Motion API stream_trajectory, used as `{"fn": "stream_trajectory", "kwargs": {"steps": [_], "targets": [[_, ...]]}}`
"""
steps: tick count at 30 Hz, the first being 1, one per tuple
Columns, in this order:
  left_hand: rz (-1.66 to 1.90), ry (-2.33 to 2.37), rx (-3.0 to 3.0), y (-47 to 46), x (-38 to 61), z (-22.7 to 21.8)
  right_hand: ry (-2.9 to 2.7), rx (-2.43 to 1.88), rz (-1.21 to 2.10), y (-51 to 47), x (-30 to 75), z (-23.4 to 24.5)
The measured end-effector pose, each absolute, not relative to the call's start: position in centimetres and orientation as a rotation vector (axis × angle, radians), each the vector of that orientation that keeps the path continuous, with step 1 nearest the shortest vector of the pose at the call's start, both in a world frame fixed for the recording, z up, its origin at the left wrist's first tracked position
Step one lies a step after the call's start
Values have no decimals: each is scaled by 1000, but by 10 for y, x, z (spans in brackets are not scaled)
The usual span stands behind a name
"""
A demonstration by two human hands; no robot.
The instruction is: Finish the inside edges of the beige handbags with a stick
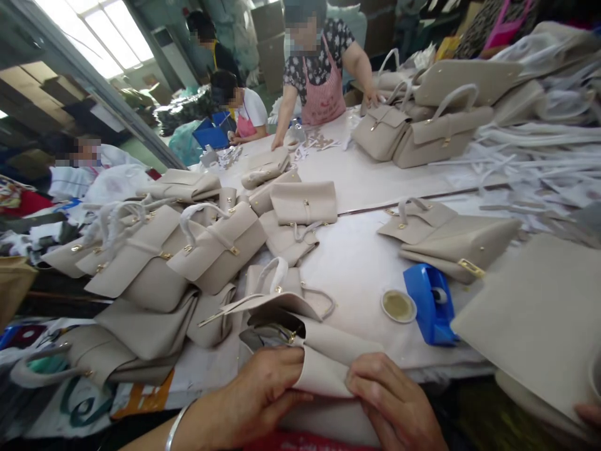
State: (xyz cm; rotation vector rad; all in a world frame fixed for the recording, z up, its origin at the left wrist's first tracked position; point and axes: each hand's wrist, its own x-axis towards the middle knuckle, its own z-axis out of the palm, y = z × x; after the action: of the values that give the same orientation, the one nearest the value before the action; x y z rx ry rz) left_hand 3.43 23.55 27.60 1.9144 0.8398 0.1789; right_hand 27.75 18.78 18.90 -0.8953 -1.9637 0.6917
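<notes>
A beige handbag lies at the table's front edge, its mouth gaping toward the far left. My left hand, with a silver bangle at the wrist, grips the bag's edge, its fingers partly inside the opening. On the other side, my right hand pinches the same panel between thumb and bent fingers. Just beyond the bag stands another beige handbag with a wrapped handle and its flap raised. To the right are a small dish of yellowish stuff and a blue tape dispenser.
Piled beige handbags fill the left side. More bags and white wrapped strips lie at the back right. A large beige panel juts in at right, beside part of another hand. A co-worker in a striped apron stands across the table.
</notes>
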Motion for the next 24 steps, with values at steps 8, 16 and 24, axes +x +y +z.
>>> {"fn": "stream_trajectory", "kwargs": {"steps": [8, 16, 24], "targets": [[270, 1112, 1703, 219, 29, 266, -1911, -839, 813, 182, 288, 187], [341, 1323, 1535, 219, 27, 235, -1864, -863, 984, 168, 301, 178], [341, 954, 1316, 251, 24, 213, -1855, -1031, 1017, 166, 312, 166]]}}
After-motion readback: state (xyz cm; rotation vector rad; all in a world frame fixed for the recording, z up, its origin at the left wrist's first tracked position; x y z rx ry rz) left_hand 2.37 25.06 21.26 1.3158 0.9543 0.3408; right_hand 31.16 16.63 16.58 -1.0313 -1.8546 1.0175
